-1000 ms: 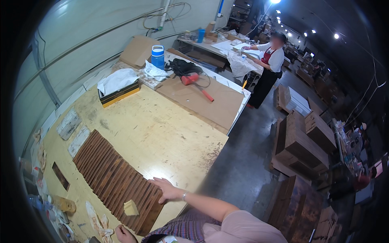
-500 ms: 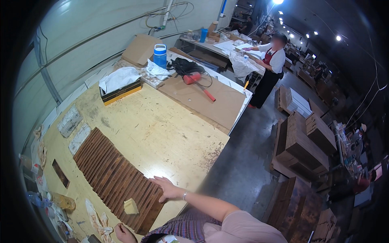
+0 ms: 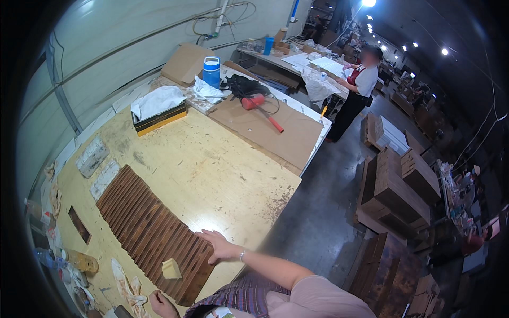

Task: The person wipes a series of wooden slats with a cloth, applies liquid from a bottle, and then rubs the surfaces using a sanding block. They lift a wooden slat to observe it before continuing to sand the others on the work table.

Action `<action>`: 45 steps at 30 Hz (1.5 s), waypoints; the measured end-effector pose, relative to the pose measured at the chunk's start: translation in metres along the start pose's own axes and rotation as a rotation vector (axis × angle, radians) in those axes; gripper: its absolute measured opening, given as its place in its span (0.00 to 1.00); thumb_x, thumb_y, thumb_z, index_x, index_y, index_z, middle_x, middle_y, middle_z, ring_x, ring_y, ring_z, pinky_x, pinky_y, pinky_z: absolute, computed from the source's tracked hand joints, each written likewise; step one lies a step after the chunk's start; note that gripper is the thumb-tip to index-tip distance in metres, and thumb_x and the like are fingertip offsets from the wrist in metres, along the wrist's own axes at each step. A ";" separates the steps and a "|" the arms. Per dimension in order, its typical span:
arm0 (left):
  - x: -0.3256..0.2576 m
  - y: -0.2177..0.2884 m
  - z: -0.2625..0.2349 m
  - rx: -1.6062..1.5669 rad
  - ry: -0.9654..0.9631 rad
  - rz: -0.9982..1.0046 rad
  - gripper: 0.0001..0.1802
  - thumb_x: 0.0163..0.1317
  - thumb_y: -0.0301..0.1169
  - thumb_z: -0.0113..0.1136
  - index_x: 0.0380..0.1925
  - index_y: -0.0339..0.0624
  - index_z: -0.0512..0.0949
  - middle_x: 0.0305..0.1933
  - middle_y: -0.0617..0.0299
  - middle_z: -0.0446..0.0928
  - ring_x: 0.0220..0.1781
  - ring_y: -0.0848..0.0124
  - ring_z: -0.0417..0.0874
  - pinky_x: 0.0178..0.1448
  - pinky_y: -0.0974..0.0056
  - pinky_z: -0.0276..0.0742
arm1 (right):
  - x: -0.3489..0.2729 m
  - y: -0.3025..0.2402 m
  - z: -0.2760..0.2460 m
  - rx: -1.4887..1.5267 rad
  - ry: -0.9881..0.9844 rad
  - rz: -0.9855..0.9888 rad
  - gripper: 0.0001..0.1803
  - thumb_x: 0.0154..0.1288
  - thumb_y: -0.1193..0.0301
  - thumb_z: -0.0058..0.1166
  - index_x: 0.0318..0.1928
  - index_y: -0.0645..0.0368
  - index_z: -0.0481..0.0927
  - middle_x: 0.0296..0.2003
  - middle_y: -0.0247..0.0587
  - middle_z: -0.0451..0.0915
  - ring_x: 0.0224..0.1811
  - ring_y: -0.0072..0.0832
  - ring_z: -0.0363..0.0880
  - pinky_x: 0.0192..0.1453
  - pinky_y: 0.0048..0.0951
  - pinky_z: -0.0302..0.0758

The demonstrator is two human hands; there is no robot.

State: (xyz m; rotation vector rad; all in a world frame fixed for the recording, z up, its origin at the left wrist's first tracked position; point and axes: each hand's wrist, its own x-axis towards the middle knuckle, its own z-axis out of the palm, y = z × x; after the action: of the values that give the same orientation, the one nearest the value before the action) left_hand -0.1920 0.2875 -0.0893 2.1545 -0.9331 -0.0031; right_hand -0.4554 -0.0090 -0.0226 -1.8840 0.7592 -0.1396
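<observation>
A dark brown slatted wooden panel (image 3: 146,222) lies at a slant on the pale worktable (image 3: 212,175). On its near end rests a crumpled pale yellow sponge or cloth (image 3: 170,268), touched by neither hand. My right hand (image 3: 218,246), a band at its wrist, lies on the panel's right edge with fingers and thumb spread. Beside the panel's near left corner is my left hand (image 3: 163,305), low in the picture. Its fingers are turned under and mostly hidden, so whether it holds anything does not show.
Left of the panel are a jar of amber liquid (image 3: 82,262), stained rags (image 3: 127,286) and a small brown wooden piece (image 3: 79,225). Farther back stand a cloth-topped box (image 3: 159,114), a blue jug (image 3: 211,74) and a red mallet (image 3: 253,102). A co-worker (image 3: 363,79) stands at another table.
Both my hands, the panel and the yellow piece stay put. At the far table, the co-worker has straightened a little and drawn an arm back.
</observation>
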 end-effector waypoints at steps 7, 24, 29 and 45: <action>-0.001 -0.003 0.001 0.004 0.005 -0.005 0.06 0.66 0.22 0.53 0.40 0.35 0.77 0.36 0.52 0.76 0.38 0.59 0.79 0.46 0.60 0.76 | -0.002 -0.003 -0.002 0.018 -0.007 0.015 0.69 0.34 0.65 0.76 0.80 0.44 0.51 0.79 0.60 0.46 0.81 0.54 0.41 0.83 0.51 0.36; 0.000 -0.005 0.002 -0.014 0.002 0.016 0.05 0.66 0.22 0.53 0.39 0.35 0.77 0.34 0.54 0.76 0.35 0.61 0.78 0.43 0.62 0.75 | 0.001 0.002 0.000 -0.002 -0.005 0.018 0.69 0.34 0.65 0.77 0.80 0.44 0.51 0.78 0.60 0.46 0.81 0.54 0.41 0.83 0.50 0.36; 0.000 -0.005 0.002 -0.016 0.004 0.014 0.05 0.66 0.22 0.53 0.39 0.35 0.77 0.34 0.54 0.75 0.35 0.62 0.77 0.43 0.62 0.75 | 0.001 0.001 0.000 0.005 -0.014 0.013 0.69 0.34 0.65 0.77 0.80 0.43 0.51 0.78 0.60 0.46 0.81 0.53 0.41 0.83 0.50 0.37; 0.000 -0.007 0.002 -0.003 -0.014 -0.029 0.05 0.66 0.22 0.52 0.39 0.35 0.77 0.34 0.55 0.75 0.35 0.64 0.77 0.42 0.64 0.74 | 0.000 0.000 0.000 -0.006 0.010 -0.002 0.68 0.34 0.65 0.77 0.79 0.47 0.51 0.78 0.62 0.48 0.81 0.53 0.43 0.83 0.50 0.37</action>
State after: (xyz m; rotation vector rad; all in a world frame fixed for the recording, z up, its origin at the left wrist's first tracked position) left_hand -0.1882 0.2892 -0.0955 2.1673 -0.9094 -0.0344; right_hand -0.4554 -0.0089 -0.0223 -1.8913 0.7654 -0.1478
